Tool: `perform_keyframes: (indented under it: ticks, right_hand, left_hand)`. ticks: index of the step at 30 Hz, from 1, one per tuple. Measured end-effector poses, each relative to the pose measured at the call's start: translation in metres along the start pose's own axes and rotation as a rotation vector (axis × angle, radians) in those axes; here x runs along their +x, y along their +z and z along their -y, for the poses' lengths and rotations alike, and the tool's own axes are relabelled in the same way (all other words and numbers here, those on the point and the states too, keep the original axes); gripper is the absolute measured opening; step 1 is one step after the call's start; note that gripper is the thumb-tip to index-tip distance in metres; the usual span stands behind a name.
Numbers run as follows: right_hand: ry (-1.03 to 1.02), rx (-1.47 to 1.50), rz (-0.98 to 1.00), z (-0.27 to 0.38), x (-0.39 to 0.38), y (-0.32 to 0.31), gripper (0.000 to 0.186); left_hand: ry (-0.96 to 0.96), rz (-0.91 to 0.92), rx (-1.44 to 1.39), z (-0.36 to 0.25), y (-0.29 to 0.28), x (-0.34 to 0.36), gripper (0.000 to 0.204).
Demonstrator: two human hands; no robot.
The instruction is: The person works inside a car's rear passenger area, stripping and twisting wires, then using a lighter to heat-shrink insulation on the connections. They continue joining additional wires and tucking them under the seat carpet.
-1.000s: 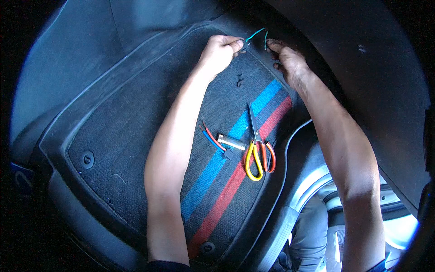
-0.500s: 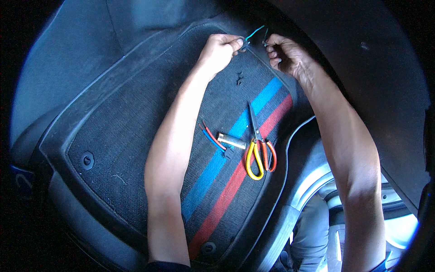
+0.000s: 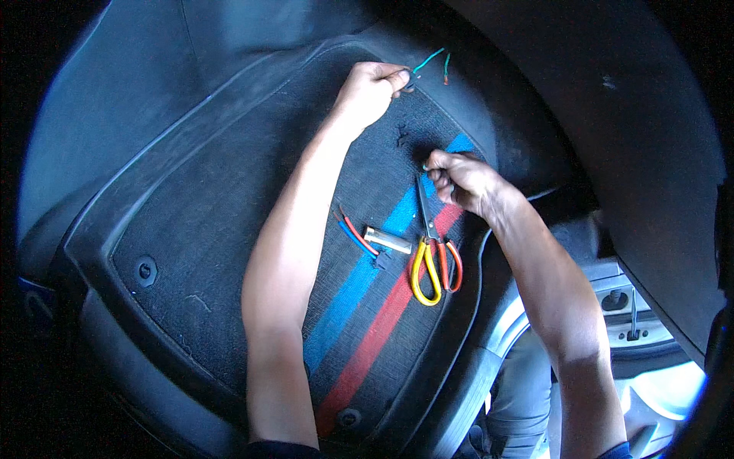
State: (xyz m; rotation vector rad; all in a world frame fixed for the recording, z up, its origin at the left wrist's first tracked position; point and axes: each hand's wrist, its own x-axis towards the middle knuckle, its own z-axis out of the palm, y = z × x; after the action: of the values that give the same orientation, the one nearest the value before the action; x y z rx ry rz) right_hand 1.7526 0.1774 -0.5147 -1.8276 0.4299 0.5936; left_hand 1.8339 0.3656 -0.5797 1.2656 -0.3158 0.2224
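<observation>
My left hand (image 3: 375, 88) pinches a small dark piece (image 3: 411, 79) with a thin green wire (image 3: 428, 60) coming from it. A second short green wire (image 3: 446, 67) with a reddish tip stands just right of it. My right hand (image 3: 453, 174) is closed over the mat, near the blade tips of the scissors (image 3: 430, 271) with yellow and red handles; a tiny bit shows at its fingertips, too small to name. A clear tube (image 3: 388, 240) and a red and blue wire pair (image 3: 353, 233) with a dark connector lie left of the scissors.
The striped floor mat (image 3: 191, 252) lies in a moulded dark car interior, with sloping panels (image 3: 115, 130) at left and a large dark panel (image 3: 627, 153) at right. My trousered leg (image 3: 520, 398) and a bright door opening show at lower right.
My right hand has left the green wires and moved down and left to the scissor blades. My left hand stays in place, slightly lower, still pinching.
</observation>
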Motion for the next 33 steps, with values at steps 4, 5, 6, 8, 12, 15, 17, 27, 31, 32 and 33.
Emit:
perform_keyframes:
  ticks: [4,5,6,8,12,15,17,27,31,32,33]
  right_hand:
    - [-0.129,-0.176,-0.202,-0.014,-0.002,-0.008,0.026]
    - [-0.176,-0.243,-0.183,-0.010,-0.006,-0.011,0.027]
    - [-0.236,-0.308,-0.125,-0.004,-0.009,-0.014,0.028]
    - [-0.289,-0.405,-0.024,0.007,-0.019,-0.014,0.026]
    - [-0.345,-0.515,0.341,0.017,-0.036,-0.007,0.027]
    - [-0.625,-0.666,-0.098,0.039,-0.028,-0.006,0.022]
    - [-0.631,-0.397,-0.470,0.057,-0.007,0.003,0.015]
    - [-0.609,-0.169,-0.271,0.079,0.020,0.004,0.020]
    - [-0.663,-0.417,-0.434,0.085,0.033,0.001,0.025]
    - [-0.639,-0.465,-0.515,0.087,0.036,0.001,0.026]
    - [-0.626,-0.437,-0.458,0.088,0.038,0.002,0.027]
  left_hand:
    - [0.009,0.002,0.035,0.004,0.001,0.001,0.029]
    - [0.019,0.008,0.036,0.004,0.001,0.001,0.029]
    - [0.014,-0.006,0.044,0.004,0.002,0.001,0.028]
    - [-0.001,0.018,0.021,0.003,0.002,0.000,0.028]
    - [-0.001,-0.005,0.006,0.000,0.002,-0.001,0.028]
    - [-0.006,-0.009,0.020,-0.001,0.002,-0.001,0.028]
    - [-0.017,-0.019,0.027,-0.001,0.002,-0.001,0.028]
    - [0.019,0.007,-0.013,0.000,0.001,-0.001,0.028]
    - [0.018,0.026,0.018,-0.004,0.005,-0.003,0.029]
    - [0.024,0.032,0.018,-0.004,0.006,-0.004,0.029]
    - [0.025,0.033,0.033,-0.005,0.009,-0.004,0.029]
